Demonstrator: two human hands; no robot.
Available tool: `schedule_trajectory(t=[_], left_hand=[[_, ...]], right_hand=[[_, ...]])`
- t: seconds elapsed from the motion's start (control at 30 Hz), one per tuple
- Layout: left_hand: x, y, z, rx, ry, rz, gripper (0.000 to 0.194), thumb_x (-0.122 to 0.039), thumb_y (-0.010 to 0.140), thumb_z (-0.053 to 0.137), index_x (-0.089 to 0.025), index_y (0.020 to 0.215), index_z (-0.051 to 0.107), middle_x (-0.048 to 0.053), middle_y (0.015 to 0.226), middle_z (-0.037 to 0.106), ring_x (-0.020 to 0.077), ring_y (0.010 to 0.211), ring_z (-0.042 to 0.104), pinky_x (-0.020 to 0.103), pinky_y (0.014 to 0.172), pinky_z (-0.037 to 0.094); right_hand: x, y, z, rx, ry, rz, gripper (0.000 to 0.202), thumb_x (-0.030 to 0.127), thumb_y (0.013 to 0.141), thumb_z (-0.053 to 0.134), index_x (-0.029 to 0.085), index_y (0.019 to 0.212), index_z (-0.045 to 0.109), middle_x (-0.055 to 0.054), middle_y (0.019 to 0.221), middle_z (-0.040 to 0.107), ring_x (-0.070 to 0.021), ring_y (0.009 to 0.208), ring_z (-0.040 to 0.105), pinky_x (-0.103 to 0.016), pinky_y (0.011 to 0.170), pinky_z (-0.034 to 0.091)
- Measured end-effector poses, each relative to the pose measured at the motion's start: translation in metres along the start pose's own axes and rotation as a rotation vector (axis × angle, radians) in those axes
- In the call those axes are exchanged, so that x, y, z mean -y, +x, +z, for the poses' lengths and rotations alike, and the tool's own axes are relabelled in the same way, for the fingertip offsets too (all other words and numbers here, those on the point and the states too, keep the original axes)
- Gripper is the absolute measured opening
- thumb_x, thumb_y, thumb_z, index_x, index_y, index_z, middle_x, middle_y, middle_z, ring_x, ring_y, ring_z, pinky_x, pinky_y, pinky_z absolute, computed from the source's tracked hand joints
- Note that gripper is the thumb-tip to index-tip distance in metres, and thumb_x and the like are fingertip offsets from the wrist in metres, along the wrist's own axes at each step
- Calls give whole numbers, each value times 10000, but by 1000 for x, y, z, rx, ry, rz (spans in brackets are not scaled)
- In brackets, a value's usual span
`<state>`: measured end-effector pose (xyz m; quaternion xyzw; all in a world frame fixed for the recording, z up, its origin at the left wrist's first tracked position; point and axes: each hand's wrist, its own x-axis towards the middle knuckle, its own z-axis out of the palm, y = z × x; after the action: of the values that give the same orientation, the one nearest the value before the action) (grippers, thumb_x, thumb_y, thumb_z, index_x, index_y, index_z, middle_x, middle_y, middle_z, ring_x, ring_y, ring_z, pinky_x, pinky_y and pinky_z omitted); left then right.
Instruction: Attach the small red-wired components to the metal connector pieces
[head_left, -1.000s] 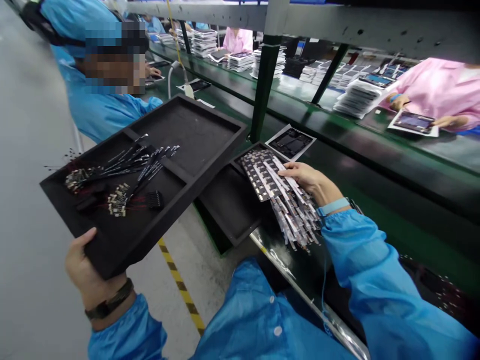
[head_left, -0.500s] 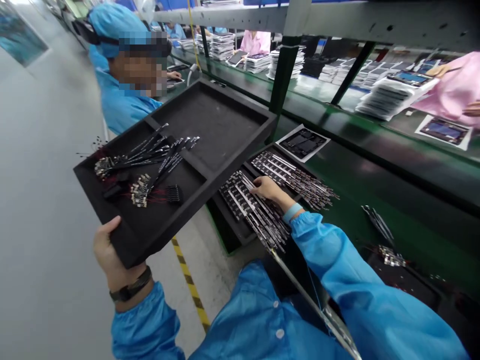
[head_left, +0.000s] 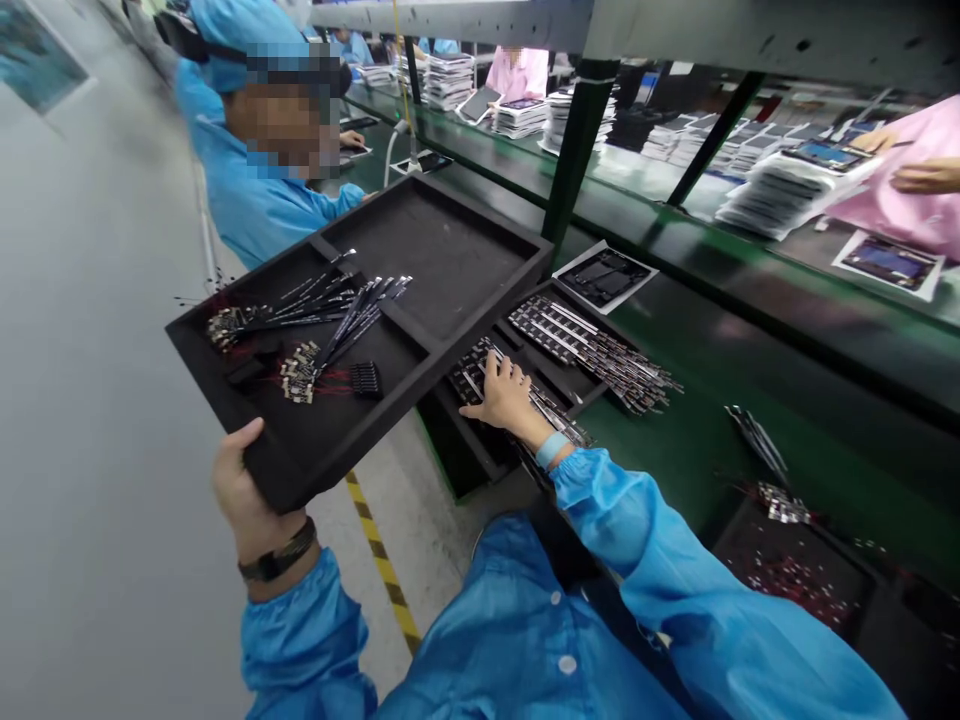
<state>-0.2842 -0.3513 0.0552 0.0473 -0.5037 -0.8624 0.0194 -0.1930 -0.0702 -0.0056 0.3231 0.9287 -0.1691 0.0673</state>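
Gripping a black tray [head_left: 472, 270] left-handed, right hand [head_left: 508, 400] spread over near strips [head_left: 553, 412]

Left hand [head_left: 244, 485] was clamped on the black tray's near corner, thumb over the rim; tray was tilted, up above the bench edge. Inside its near section: dark cables [head_left: 364, 320], white-ended connectors [head_left: 298, 375] and red wires, bunched together. Right hand had fingers wide, thumb apart, nothing pinched; contact with the near strips below: cannot tell. Those lay in a lower tray [head_left: 491, 455], partly hidden by the hand. Far strips [head_left: 600, 352] lay just beside, overhanging their compartment onto the green bench [head_left: 675, 345]. Behind them, a dark panel [head_left: 606, 277] rested on a white sheet. Another dark tray [head_left: 795, 560] with red wires sat off to the right. Co-worker [head_left: 255, 215] in blue was past the black tray.
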Motion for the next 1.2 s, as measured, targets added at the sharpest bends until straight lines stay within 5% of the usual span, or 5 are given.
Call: schedule_trajectory(t=[0.23, 0.57, 0.97, 1.2], left_hand=[[-2, 2, -4, -1, -19, -32, 291, -250, 806, 737, -193, 1083, 805, 8, 1052, 815, 195, 1011, 765, 315, 987, 628], [-6, -3, -2, 55, -36, -22, 299, -227, 833, 685, -178, 1111, 787, 36, 1136, 806, 197, 1004, 766, 315, 994, 613], [-6, 0, -2, 38, -145, -64, 335, -191, 808, 704, -125, 1123, 798, 44, 997, 833, 189, 889, 787, 304, 955, 627], [-3, 1, -2, -4, -103, -79, 260, -213, 784, 736, -146, 1023, 814, 16, 953, 832, 170, 861, 785, 275, 928, 634]], right_hand=[[-3, 6, 4, 0, -38, 24, 1418, 527, 679, 934, 113, 1702, 44, -353, 1704, 178, -546, 1528, 267, -707, 1183, 240], [-12, 20, -14, -65, 110, 22, 1387, 549, 703, 886, 191, 1711, 4, -278, 1622, 343, -496, 1433, 388, -637, 1126, 351], [-1, 22, 16, -175, -37, 42, 1447, 606, 644, 932, 106, 1695, 72, -320, 1615, 327, -509, 1473, 321, -675, 1193, 211], [2, 25, 11, -146, -16, 73, 1368, 557, 649, 926, 118, 1682, 144, -316, 1550, 403, -495, 1407, 415, -650, 1157, 269]])
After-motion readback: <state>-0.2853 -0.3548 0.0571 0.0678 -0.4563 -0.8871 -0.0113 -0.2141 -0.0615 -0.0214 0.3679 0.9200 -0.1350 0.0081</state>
